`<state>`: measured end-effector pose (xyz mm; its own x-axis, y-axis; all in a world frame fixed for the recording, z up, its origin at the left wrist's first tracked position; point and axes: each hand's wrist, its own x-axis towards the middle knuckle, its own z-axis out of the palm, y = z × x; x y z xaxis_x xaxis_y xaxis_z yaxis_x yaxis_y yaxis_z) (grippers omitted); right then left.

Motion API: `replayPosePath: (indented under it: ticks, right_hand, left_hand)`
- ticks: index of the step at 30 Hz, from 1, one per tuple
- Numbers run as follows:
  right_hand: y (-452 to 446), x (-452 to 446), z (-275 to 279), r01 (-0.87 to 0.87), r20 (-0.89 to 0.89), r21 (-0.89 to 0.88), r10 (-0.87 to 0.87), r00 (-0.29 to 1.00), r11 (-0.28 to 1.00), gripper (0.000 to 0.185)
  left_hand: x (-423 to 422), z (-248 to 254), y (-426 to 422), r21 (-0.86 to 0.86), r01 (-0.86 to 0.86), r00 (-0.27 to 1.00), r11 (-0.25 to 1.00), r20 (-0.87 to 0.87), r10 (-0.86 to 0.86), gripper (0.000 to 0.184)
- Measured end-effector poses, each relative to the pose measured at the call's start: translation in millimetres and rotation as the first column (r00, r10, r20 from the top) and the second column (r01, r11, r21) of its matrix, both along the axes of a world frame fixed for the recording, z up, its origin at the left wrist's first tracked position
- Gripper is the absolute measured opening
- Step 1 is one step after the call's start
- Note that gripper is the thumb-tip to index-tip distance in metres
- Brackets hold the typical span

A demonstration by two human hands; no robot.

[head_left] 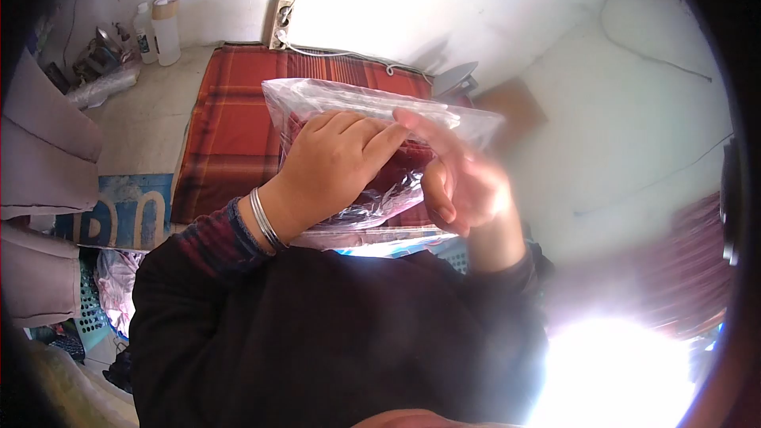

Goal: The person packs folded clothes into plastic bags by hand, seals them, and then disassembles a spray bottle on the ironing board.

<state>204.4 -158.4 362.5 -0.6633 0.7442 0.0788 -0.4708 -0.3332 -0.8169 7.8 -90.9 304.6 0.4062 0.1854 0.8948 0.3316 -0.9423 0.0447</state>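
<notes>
A clear plastic bag [309, 95] with dark red, shiny-looking contents, perhaps folded cloth, is in front of me. My left hand [333, 158], with silver bangles [265, 220] at the wrist, lies over the bag's left part, fingers curled and thumb pointing right; its fingertips are hidden. At the bag's right side is my right hand [468, 182], somewhat blurred. Its index finger stretches toward my left thumb, while its own thumb stands apart lower down. I see nothing held in the right hand.
A red plaid cloth [226, 135] covers the table under the bag. An iron [456, 79] stands behind it, near a wall socket strip [281, 22] with a white cord. Bottles [165, 32] stand at the back left. A teal basket [93, 309] is at lower left.
</notes>
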Motion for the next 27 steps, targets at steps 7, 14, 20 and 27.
replayPosePath:
  ticks: [7, 14, 20, 27]
  right_hand:
    - [-13.1, 16.1, -10.6, 0.059, 0.047, 0.044, -0.061, 0.997, 0.997, 0.072]
    - [-22.6, 15.9, -6.8, 0.308, 0.252, 0.078, -0.318, 0.914, 0.948, 0.056]
    - [-21.2, 27.7, -5.9, 0.405, 0.211, 0.024, -0.400, 0.892, 0.914, 0.050]
    - [-6.2, 11.3, 1.3, 0.280, -0.017, -0.079, -0.282, 0.959, 0.957, 0.053]
  left_hand:
    - [-0.4, 0.7, 1.1, -0.027, -0.039, 0.998, 0.999, -0.054, 0.038, 0.050]
    - [0.7, -1.2, 2.7, -0.019, -0.070, 0.995, 0.997, -0.077, 0.068, 0.046]
    - [2.8, -2.5, 3.4, -0.033, -0.049, 0.999, 0.998, -0.023, 0.048, 0.036]
    - [-0.4, -0.5, 2.8, -0.008, 0.015, 1.000, 1.000, -0.023, -0.016, 0.021]
